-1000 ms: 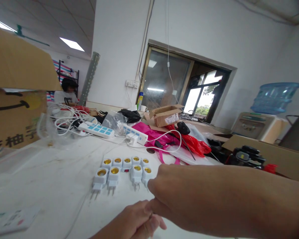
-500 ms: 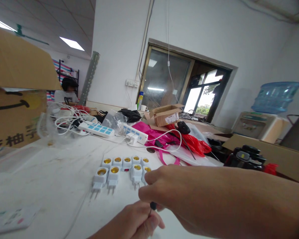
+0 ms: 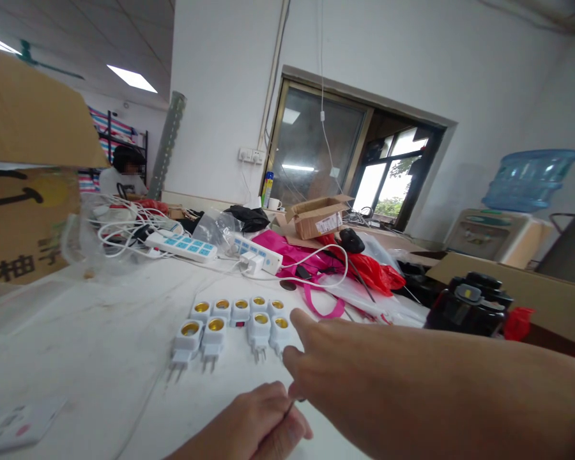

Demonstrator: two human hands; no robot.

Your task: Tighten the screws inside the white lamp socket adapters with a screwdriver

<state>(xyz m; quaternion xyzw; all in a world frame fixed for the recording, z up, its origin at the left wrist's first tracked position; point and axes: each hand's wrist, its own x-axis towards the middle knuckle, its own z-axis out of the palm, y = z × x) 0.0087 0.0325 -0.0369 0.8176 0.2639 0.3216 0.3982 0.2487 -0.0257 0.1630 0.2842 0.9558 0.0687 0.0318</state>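
Note:
My left hand (image 3: 256, 425) is low in the middle of the view, fingers curled round something small and dark that I cannot make out. My right hand (image 3: 316, 364) comes in from the right and meets it, fingertips pinched at the same spot with a thin dark piece between them. Just beyond both hands, several white plug-in lamp sockets (image 3: 232, 322) with brass insides lie in two rows on the white table (image 3: 100, 332).
A cardboard box (image 3: 23, 191) stands at the left. Power strips (image 3: 182, 246), white cables, a pink bag (image 3: 297, 262), red plastic and a small carton (image 3: 316, 220) crowd the far table. A black device (image 3: 467, 306) sits right. A person sits far left. A water dispenser (image 3: 517, 211) stands at the right.
The view has shifted slightly down and left. My right hand drew back a little and its fingertips stay pinched against my left hand.

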